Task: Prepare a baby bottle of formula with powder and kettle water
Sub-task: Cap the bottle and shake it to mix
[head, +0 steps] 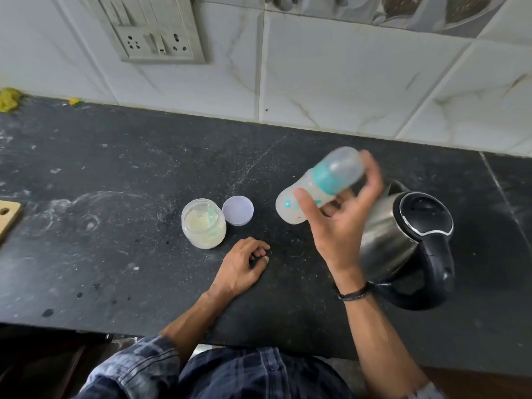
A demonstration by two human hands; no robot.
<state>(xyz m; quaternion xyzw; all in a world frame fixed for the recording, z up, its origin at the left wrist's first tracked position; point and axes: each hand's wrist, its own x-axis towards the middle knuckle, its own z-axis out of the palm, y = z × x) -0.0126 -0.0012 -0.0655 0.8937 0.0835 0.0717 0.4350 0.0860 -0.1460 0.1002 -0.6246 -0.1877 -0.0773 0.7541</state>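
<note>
Right hand grips the tilted, capped, milky baby bottle; left hand rests loosely curled.

This is a home kitchen. A dark speckled stone counter runs along a wall of white marble-look tiles, with a switch-and-socket panel set into the wall above its far edge. A steel electric kettle stands near the counter's right end. A wooden cutting board shows at the left edge, and a yellow cloth lies at the far left corner.
</note>
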